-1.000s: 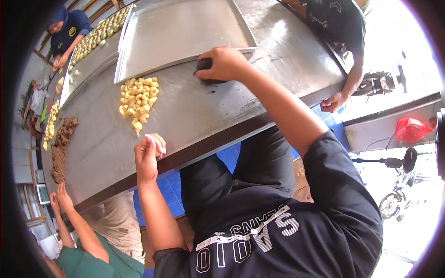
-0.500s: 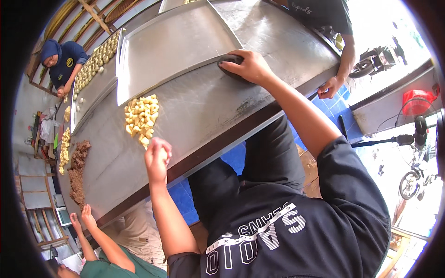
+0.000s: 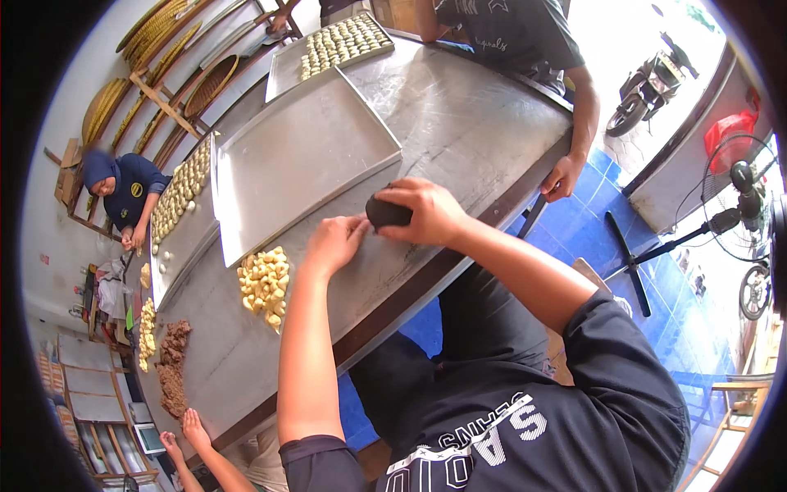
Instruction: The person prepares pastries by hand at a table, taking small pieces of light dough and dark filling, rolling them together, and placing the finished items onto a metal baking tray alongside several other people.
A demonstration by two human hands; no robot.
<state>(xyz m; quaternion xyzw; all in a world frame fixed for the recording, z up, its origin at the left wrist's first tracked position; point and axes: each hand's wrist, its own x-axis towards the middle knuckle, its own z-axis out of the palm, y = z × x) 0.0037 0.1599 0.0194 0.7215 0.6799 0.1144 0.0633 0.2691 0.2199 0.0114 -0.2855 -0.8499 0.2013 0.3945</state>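
My right hand (image 3: 428,215) is wrapped round a smooth, dark, almost black rounded lump (image 3: 388,212), held over the metal table (image 3: 459,131) near its front edge. What the lump is made of I cannot tell. My left hand (image 3: 333,243) meets it from the left, its thumb and fingertips pinched together against the lump's side. Whatever lies in that pinch is hidden. Just left of my left forearm, a pile of small pale-yellow dough pieces (image 3: 264,285) rests on the table. Behind both hands lies a large shallow metal tray (image 3: 307,156).
Pale balls in rows fill part of a left tray (image 3: 172,246) and a far tray (image 3: 283,78). A brown crumbly mass (image 3: 172,373) lies at the left, near a co-worker's hands (image 3: 193,430). Another co-worker's hand (image 3: 564,176) hangs at the right table edge. A fan (image 3: 742,176) stands farther right.
My left hand has come up from the table's front edge to the dark lump. My right hand has brought the lump leftward, away from the tray corner. The view has shifted.
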